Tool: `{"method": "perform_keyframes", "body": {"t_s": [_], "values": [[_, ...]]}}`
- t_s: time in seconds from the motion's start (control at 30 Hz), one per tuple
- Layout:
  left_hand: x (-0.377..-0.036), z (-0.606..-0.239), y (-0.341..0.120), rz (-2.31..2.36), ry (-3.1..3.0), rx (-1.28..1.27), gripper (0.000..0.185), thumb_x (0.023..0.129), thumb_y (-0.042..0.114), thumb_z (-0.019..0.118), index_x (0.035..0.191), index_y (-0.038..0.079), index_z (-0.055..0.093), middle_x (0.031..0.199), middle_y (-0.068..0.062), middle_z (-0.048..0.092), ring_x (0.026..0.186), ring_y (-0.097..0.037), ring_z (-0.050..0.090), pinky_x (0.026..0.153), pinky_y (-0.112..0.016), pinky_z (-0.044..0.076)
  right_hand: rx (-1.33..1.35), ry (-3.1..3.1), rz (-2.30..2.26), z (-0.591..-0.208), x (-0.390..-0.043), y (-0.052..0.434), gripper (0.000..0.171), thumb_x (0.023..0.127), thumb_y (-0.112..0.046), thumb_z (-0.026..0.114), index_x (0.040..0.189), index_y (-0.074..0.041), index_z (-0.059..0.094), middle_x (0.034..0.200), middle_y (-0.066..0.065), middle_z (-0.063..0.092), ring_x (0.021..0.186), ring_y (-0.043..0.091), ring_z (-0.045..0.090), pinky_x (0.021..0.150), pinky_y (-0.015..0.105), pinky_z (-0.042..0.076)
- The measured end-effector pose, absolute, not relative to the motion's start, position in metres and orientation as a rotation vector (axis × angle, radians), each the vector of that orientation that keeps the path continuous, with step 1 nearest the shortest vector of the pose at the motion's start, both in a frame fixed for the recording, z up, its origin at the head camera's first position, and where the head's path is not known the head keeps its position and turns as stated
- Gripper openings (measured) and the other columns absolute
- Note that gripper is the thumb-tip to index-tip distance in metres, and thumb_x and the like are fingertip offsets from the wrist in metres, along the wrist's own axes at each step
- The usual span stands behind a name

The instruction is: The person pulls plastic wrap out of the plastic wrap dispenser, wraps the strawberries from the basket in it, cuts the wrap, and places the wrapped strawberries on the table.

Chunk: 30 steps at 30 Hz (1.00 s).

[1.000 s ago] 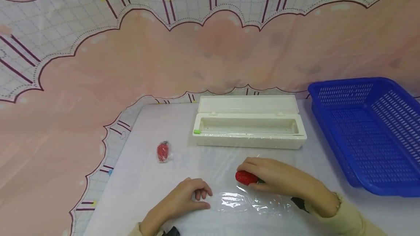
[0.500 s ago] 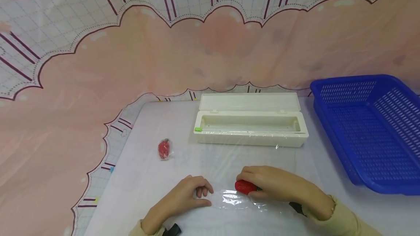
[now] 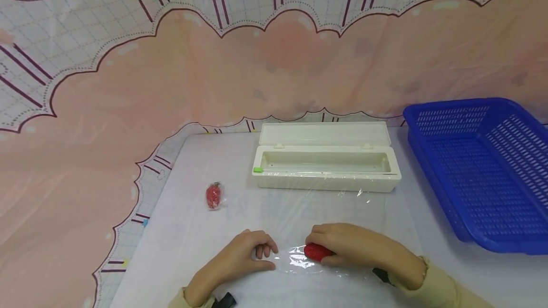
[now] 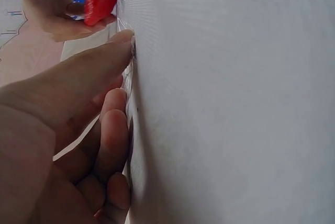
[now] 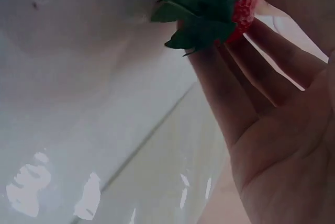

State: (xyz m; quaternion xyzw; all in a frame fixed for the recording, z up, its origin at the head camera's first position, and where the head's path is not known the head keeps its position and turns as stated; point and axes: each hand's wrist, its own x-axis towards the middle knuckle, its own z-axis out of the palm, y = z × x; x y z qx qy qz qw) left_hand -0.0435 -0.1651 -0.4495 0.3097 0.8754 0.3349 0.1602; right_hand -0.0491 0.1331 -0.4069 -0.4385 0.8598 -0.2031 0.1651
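Fingers of right hand grip strawberry.

Cling film: clear, glossy, crinkled. Strawberry: shiny red. Basket: perforated blue plastic. Dispenser box: smooth cream plastic.
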Motion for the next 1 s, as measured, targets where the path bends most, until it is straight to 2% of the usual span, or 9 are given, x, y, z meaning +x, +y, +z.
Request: {"method": "perform_keyframes", "body": {"t_s": [0.57, 1.0], "values": [[-0.044, -0.449, -0.166, 0.951, 2.510, 0.895, 0.023, 0.080, 0.030, 0.084, 0.096, 0.025, 0.069, 0.077, 0.019, 0.057, 0.069, 0.005, 0.051, 0.076, -0.022, 0.039, -1.225, 2.457, -0.566, -0.409, -0.050, 0.134, 0.029, 0.089, -0.024, 0.074, 0.116, -0.016, 0.066, 0.100, -0.010, 0.061, 0.087, 0.000, 0.052, 0.078, 0.021, 0.050], [-0.044, -0.449, -0.166, 0.963, 2.493, 0.883, 0.023, 0.080, 0.030, 0.084, 0.097, 0.025, 0.069, 0.077, 0.019, 0.057, 0.070, 0.005, 0.051, 0.075, -0.021, 0.038, -1.344, 2.534, -0.575, -0.408, -0.049, 0.144, 0.030, 0.088, -0.026, 0.075, 0.115, -0.017, 0.066, 0.107, -0.008, 0.063, 0.094, 0.001, 0.055, 0.083, 0.023, 0.052]]}}
